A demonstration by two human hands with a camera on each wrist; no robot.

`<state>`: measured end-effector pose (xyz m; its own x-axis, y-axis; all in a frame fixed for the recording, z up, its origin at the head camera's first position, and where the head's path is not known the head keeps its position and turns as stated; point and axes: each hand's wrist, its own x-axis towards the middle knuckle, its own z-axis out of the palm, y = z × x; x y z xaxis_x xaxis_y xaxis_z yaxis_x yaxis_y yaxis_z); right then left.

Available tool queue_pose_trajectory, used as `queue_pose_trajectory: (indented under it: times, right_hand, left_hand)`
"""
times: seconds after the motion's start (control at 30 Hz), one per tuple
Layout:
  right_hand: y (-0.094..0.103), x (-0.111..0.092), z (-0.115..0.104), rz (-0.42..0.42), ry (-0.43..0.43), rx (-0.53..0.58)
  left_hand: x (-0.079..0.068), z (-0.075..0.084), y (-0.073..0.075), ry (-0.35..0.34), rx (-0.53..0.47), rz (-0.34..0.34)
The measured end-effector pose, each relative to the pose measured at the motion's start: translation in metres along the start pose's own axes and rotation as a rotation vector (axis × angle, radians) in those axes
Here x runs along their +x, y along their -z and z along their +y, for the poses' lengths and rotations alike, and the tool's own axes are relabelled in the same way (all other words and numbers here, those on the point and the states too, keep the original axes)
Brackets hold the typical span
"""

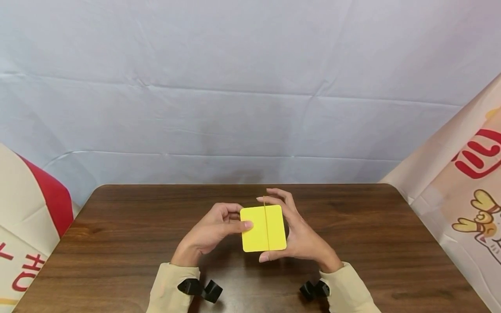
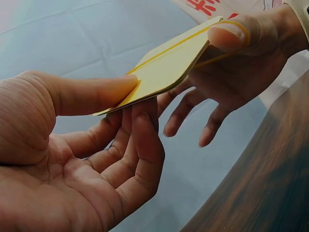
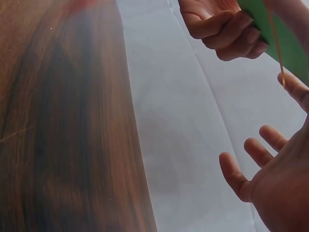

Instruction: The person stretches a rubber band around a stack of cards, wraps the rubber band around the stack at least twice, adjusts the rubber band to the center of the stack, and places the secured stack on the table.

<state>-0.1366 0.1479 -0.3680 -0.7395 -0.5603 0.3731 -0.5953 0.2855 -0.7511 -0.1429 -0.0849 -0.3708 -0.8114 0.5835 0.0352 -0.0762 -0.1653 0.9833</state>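
Note:
A square card piece with rounded corners, yellow on top, is held above the table; whether it is one card or a thin stack, I cannot tell. My left hand pinches its left edge, thumb on top and fingers beneath. A thin orange rubber band crosses the card's face. My right hand holds the band stretched past both card edges, looped on the thumb and one fingertip. Its other fingers spread apart. In the right wrist view the card's underside is green.
The dark wood table lies under both hands. Behind it hangs a pale cloth. Printed cloths stand at the left and right. Black wrist mounts sit on both sleeves.

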Motion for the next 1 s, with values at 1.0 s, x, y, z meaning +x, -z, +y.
queue_pose_trajectory:
  times: [1.0]
  right_hand:
    - [-0.007, -0.002, 0.012, -0.151, 0.056, -0.184]
  left_hand:
    - [0.0, 0.005, 0.01, -0.031, -0.218, 0.551]
